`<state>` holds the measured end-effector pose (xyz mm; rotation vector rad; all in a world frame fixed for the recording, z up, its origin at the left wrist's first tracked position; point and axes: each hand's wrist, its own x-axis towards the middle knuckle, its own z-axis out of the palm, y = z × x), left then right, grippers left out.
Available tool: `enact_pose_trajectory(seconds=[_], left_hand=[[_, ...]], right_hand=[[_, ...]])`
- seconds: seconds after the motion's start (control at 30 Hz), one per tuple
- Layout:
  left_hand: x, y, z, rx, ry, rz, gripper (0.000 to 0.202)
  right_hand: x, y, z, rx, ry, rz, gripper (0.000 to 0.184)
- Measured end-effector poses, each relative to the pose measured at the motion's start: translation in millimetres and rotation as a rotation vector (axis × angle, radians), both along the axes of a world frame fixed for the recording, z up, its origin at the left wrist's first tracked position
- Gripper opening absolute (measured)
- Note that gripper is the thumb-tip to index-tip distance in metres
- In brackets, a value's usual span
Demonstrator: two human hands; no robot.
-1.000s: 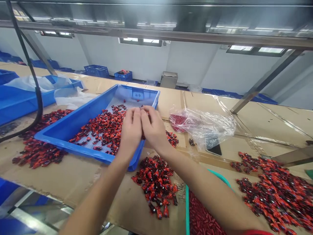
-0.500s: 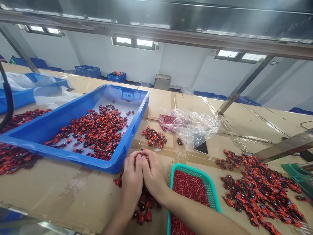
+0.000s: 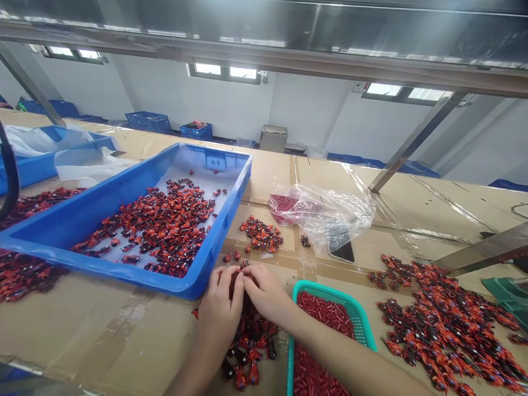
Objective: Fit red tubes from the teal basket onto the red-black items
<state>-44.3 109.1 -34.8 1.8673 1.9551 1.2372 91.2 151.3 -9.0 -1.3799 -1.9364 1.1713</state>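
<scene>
My left hand point(image 3: 220, 300) and my right hand point(image 3: 264, 291) meet at the thumbs, just off the near right corner of the blue tray point(image 3: 185, 286). Their bent fingers close around small red-and-black plastic parts point(image 3: 244, 265), which are mostly hidden by the fingers. Beneath and nearer than the hands lies a pile of the same parts point(image 3: 249, 352) on the cardboard-covered table. More of these parts point(image 3: 165, 223) lie loose inside the tray. To the right of my right hand, partly under my forearm, a green basket point(image 3: 363, 324) holds dark red short rods point(image 3: 325, 313).
A small heap of parts point(image 3: 262, 234) lies beyond my hands. Behind the basket are a clear plastic bag point(image 3: 330, 209) and a phone point(image 3: 341, 246). A large heap point(image 3: 445, 324) spreads on the right, near a metal post point(image 3: 482, 247). A shelf point(image 3: 264, 27) hangs overhead.
My hands have tipped and drawn slightly apart at the knuckles, uncovering more of the pile beneath. A few loose parts now show on the table just beyond my fingertips.
</scene>
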Motion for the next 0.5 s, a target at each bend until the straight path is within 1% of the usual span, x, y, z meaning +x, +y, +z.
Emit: enact_pose_trajectory(seconds=[0.17,0.37,0.43,0.5], left_hand=[[-4.9,-3.7,-3.1,0.099,0.149,-0.047,0.028],[-8.7,-3.5,-8.3,0.226,0.323,-0.087,0.027],[-9.3,-3.8,-8.5,0.258,0.366,-0.097,0.027],[-9.4,-4.6,-7.6,0.283,0.399,-0.106,0.026]], right_hand=[[7.5,2.0,15.0,-0.013,-0.095,0.109,0.022],[17.6,13.2,36.2,0.043,-0.194,0.286,0.016],[23.3,18.1,43.9,0.051,-0.251,0.332,0.016],[27.9,24.8,50.7,0.051,-0.331,0.338,0.02]])
